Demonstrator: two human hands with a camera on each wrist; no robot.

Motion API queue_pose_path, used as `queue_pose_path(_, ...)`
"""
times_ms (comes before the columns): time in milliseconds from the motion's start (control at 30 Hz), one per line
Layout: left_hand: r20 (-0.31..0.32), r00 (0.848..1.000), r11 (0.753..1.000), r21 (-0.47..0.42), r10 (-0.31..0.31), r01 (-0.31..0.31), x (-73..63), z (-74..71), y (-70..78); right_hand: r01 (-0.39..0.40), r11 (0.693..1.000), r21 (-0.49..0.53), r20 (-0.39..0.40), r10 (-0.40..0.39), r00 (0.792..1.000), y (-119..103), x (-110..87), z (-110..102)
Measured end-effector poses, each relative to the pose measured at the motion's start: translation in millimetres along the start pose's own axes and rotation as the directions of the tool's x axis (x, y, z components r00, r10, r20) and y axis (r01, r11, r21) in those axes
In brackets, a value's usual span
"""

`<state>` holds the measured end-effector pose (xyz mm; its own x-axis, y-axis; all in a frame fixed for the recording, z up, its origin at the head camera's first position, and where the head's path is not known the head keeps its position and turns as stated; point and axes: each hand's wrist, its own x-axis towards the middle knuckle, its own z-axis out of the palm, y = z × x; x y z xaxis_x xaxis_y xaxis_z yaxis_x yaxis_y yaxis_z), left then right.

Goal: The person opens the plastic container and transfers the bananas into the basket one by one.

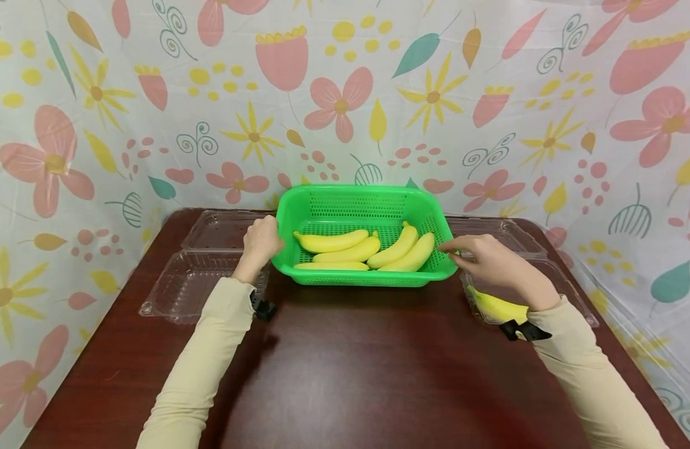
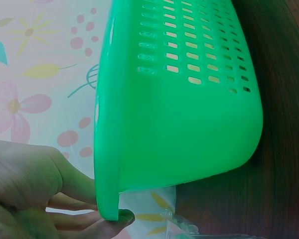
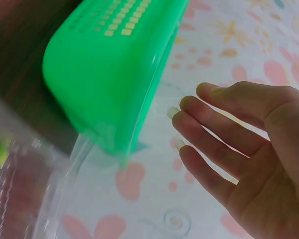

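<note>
A green perforated basket (image 1: 359, 278) stands at the back middle of the table, with several yellow bananas (image 1: 345, 249) lying in it. At its left end my left hand (image 1: 262, 242) pinches the rim; in the left wrist view the thumb and fingers (image 2: 79, 186) lie on either side of that green edge. My right hand (image 1: 488, 259) hovers by the basket's right end, fingers slightly bent and holding nothing. The right wrist view shows a gap between those fingertips (image 3: 187, 112) and the rim. Beneath the right wrist, one banana (image 1: 499, 307) lies in a clear plastic container (image 1: 572, 293).
To the left of the basket an opened clear plastic container (image 1: 176, 287) sits on the dark wooden table (image 1: 345, 368), its lid (image 1: 216, 229) folded back. The right container's lid (image 1: 508, 234) also lies back. A flower-patterned curtain (image 1: 339, 75) hangs directly behind the table.
</note>
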<state>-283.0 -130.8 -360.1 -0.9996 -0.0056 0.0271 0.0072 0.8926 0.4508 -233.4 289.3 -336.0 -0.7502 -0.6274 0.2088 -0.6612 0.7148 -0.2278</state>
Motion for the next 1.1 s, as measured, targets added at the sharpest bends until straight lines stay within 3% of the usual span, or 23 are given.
queue_pose_path(133,0.008,1.0,1.0,-0.01,-0.006,0.006,-0.2,-0.1,0.2,-0.077,0.997,0.004,-0.021,0.077,0.997,14,-17.6,-6)
queue_pose_path(300,0.006,1.0,1.0,-0.01,-0.005,0.005,-0.4,-0.1,-0.3,-0.21,0.978,0.008,0.025,0.21,0.977,37,-44.3,-12)
queue_pose_path(400,0.006,1.0,1.0,-0.006,-0.001,0.001,-0.2,0.7,-1.4,-0.281,0.96,0.005,0.1,0.279,0.955,51,-60.0,-13)
queue_pose_path(567,0.004,1.0,1.0,-0.001,0.006,-0.006,-0.2,1.1,-3.2,-0.386,0.922,0.029,0.228,0.37,0.901,69,-80.1,-10)
queue_pose_path(800,0.002,1.0,1.0,-0.002,0.003,-0.003,0.2,1.9,-2.0,-0.443,0.897,0.013,0.325,0.415,0.85,84,-94.0,-2)
queue_pose_path(1100,0.015,1.0,1.0,0.004,-0.013,0.013,-0.4,1.3,0.8,-0.44,0.897,0.054,0.391,0.386,0.835,89,-101.0,2)
